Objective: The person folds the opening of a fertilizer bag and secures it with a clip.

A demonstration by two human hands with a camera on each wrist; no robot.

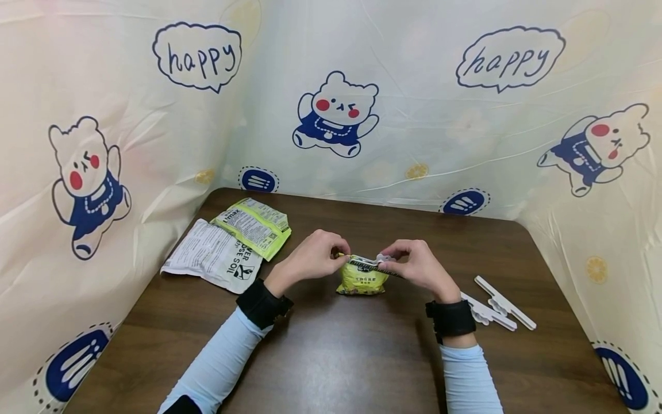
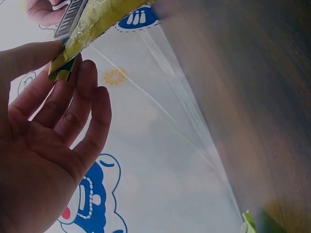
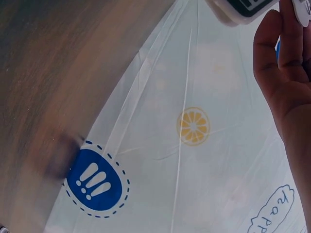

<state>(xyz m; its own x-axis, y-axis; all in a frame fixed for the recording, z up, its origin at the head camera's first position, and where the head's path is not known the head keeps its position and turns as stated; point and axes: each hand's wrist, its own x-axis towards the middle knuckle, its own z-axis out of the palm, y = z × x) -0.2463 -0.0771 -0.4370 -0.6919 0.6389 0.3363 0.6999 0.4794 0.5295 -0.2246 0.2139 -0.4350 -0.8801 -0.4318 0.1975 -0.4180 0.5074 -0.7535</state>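
A small yellow printed bag (image 1: pixel 362 282) stands upright near the middle of the table. My left hand (image 1: pixel 323 253) pinches its folded top corner between thumb and fingers; the left wrist view shows the yellow bag (image 2: pixel 92 29) close up there. My right hand (image 1: pixel 416 264) holds a white bag clip (image 1: pixel 384 259) by its end, against the bag's top edge. A dark ridged strip shows along the clip. At the top of the right wrist view, the clip (image 3: pixel 238 12) is partly cut off, with the right hand (image 3: pixel 291 82) beside it.
Two more white bag clips (image 1: pixel 505 302) lie on the table (image 1: pixel 331 356) right of my right wrist. At the back left, a green bag (image 1: pixel 256 227) overlaps a white soil bag (image 1: pixel 212 256). A printed curtain (image 1: pixel 429 121) encloses the back and sides.
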